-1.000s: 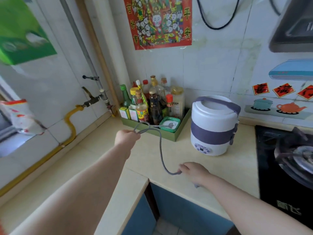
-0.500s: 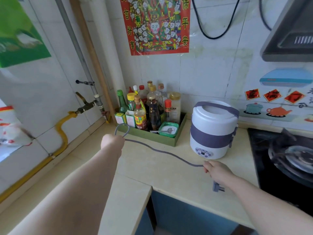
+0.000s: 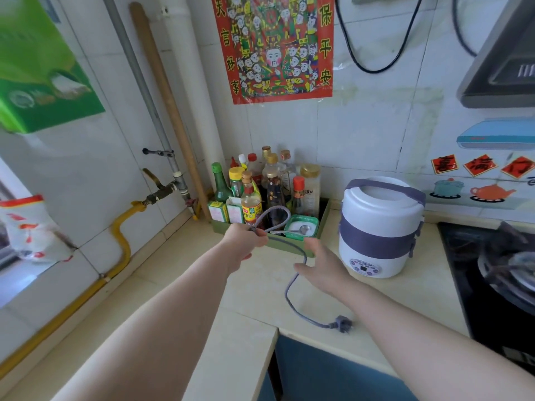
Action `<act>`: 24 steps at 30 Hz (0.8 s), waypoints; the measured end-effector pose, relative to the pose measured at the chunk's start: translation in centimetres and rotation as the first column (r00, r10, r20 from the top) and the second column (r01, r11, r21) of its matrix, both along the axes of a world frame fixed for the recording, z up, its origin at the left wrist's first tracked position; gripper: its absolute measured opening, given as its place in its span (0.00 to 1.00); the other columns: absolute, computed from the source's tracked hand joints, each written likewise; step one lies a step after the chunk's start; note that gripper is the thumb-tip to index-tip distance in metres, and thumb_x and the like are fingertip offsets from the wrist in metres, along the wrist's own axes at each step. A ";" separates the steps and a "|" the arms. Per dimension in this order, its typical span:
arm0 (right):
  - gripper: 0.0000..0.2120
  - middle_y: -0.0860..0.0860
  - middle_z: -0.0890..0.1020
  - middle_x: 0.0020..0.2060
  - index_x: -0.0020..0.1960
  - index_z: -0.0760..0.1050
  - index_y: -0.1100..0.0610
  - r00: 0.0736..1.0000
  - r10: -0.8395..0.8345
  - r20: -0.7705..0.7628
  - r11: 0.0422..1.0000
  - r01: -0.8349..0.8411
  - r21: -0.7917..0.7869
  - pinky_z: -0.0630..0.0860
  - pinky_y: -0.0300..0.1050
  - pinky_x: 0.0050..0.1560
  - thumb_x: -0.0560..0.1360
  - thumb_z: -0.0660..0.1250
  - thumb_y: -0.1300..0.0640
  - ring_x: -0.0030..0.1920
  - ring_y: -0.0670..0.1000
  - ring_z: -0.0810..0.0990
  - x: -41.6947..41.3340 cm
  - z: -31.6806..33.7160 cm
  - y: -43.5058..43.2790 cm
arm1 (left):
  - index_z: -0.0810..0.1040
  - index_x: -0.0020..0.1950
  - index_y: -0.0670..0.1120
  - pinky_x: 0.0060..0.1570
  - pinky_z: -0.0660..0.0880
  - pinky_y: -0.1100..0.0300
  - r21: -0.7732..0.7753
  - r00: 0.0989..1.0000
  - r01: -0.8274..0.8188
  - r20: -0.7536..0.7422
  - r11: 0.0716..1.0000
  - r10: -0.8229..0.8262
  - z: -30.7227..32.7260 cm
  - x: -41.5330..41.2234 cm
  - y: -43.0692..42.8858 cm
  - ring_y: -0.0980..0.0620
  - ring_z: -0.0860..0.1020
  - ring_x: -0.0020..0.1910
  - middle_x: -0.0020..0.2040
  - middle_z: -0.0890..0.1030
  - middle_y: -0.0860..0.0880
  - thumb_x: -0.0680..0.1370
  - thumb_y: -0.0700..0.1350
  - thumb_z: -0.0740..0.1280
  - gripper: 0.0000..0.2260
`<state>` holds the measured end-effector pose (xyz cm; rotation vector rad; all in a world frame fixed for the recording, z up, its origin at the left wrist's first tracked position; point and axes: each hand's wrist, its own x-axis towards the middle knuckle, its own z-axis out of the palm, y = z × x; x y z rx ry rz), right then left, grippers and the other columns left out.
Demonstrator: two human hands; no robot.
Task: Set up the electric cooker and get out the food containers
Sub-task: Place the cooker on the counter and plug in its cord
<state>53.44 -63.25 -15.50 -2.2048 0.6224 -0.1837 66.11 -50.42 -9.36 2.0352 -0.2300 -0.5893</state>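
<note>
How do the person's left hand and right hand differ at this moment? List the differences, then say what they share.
1. The left hand is closed around the grey cord; the right hand is open and grips nothing.
2. The left hand is raised in front of the bottle tray; the right hand is lower, beside the cooker.
Both are bare and reach out over the counter.

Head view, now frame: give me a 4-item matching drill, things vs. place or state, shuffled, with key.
Things:
1. power cord
2. plug
3. electric cooker
4. spoon

Places or states:
A. lying on the counter near its front edge
B. resting in the green-rimmed bowl
C. looped and pinched in the left hand
D. lid on, standing beside the stove

Pairs: 1-C, 2-A, 3-D, 4-B
</note>
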 end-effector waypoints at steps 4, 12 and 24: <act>0.15 0.52 0.80 0.57 0.64 0.73 0.54 0.993 0.029 0.117 0.997 -0.020 -0.080 0.74 0.49 0.53 0.79 0.61 0.53 0.57 0.54 0.78 2.1 1.4 1.4 | 0.81 0.50 0.44 0.45 0.72 0.57 -0.057 0.996 0.083 0.022 0.995 -0.082 1.1 -0.7 -0.1 0.50 0.72 0.43 0.42 0.77 0.49 0.76 0.40 0.69 0.04; 0.11 0.48 0.83 0.48 0.51 0.77 0.49 0.991 -0.103 -0.082 0.945 0.071 -0.319 0.71 0.48 0.50 0.80 0.56 0.53 0.50 0.54 0.79 -0.2 -1.0 -1.9 | 0.75 0.66 0.46 0.41 0.75 0.58 -0.249 0.950 -0.295 0.030 0.923 0.312 1.4 2.4 2.9 0.50 0.75 0.40 0.49 0.80 0.45 0.74 0.38 0.70 0.20; 0.15 0.47 0.81 0.56 0.55 0.76 0.48 0.815 -0.342 -0.468 0.831 0.030 -0.555 0.60 0.44 0.49 0.77 0.53 0.59 0.58 0.51 0.77 -3.0 -3.9 -3.5 | 0.83 0.50 0.40 0.45 0.78 0.56 -0.095 0.777 -0.623 0.041 0.777 0.628 -0.6 5.6 9.4 0.46 0.76 0.38 0.38 0.77 0.45 0.73 0.36 0.71 0.07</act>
